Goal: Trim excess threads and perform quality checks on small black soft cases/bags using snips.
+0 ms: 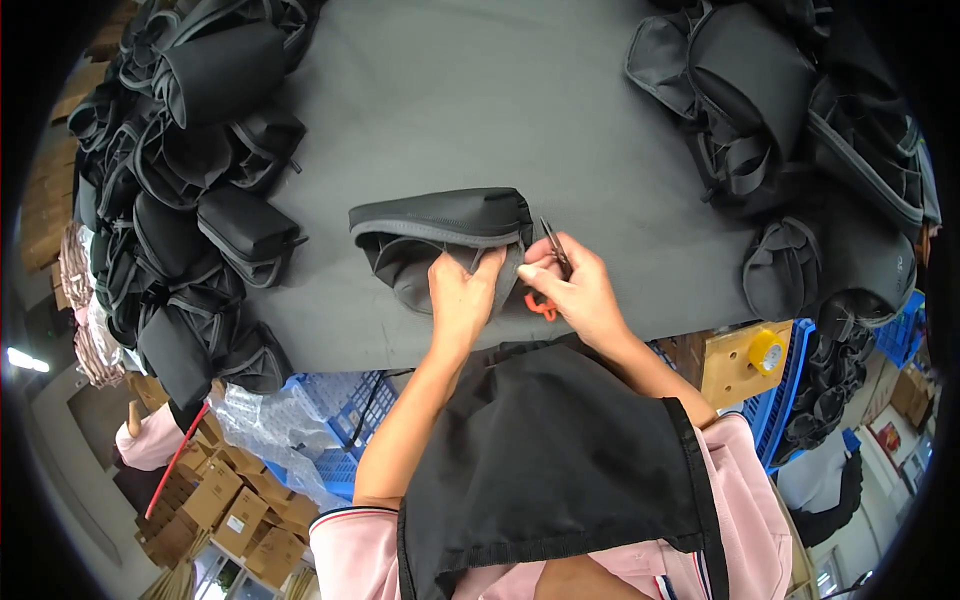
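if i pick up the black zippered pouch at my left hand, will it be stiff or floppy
The black zippered pouch probably flexes at its creased, gaping front, while its smooth, boxy upper side may hold shape.

The black pouch (440, 212) partly hides the left grip (462, 300) at its opening.

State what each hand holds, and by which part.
The left hand holds the black pouch by its open side, toward its right end; the right hand holds orange-handled scissors around their middle.

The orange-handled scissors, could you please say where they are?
In the head view, the scissors are in the right hand, right of the black pouch.
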The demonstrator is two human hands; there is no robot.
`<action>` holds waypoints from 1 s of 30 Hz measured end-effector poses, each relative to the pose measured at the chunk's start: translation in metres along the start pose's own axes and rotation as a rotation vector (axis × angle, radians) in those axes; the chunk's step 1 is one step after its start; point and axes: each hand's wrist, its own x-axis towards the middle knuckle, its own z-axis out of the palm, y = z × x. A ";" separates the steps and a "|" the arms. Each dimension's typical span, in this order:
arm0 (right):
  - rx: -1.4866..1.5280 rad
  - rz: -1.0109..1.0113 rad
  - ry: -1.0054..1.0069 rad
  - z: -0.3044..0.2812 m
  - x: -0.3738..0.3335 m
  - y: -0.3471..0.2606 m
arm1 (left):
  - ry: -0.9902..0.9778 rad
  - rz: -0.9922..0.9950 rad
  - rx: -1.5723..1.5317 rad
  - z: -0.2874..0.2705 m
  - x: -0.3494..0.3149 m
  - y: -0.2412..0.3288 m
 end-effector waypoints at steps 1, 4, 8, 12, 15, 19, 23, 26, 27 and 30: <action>-0.121 -0.031 0.046 -0.006 -0.006 -0.004 | -0.004 0.017 -0.005 0.001 0.002 0.000; -0.522 -0.441 0.259 -0.010 -0.013 -0.003 | -0.034 -0.008 0.005 0.001 0.006 0.002; -0.618 -0.329 0.109 -0.025 -0.008 -0.006 | -0.043 -0.004 -0.019 0.001 0.007 0.000; -0.544 -0.280 0.031 -0.036 0.006 0.003 | -0.066 -0.021 0.004 0.003 0.007 0.000; -0.578 -0.310 -0.007 -0.036 0.007 -0.008 | -0.072 -0.018 0.027 0.003 0.006 0.000; -0.848 -0.499 -0.019 -0.034 0.002 -0.023 | -0.077 -0.030 0.056 0.002 0.006 -0.001; -0.998 -0.702 0.000 -0.035 0.002 -0.027 | -0.069 -0.007 0.052 0.003 0.006 -0.002; -1.116 -0.743 0.000 -0.034 0.000 -0.033 | -0.072 -0.027 0.090 0.003 0.006 0.002; -1.154 -0.779 -0.001 -0.034 0.000 -0.034 | -0.077 -0.032 0.094 0.003 0.006 0.003; -1.212 -0.818 -0.009 -0.033 -0.001 -0.036 | -0.085 -0.045 0.092 0.003 0.006 0.003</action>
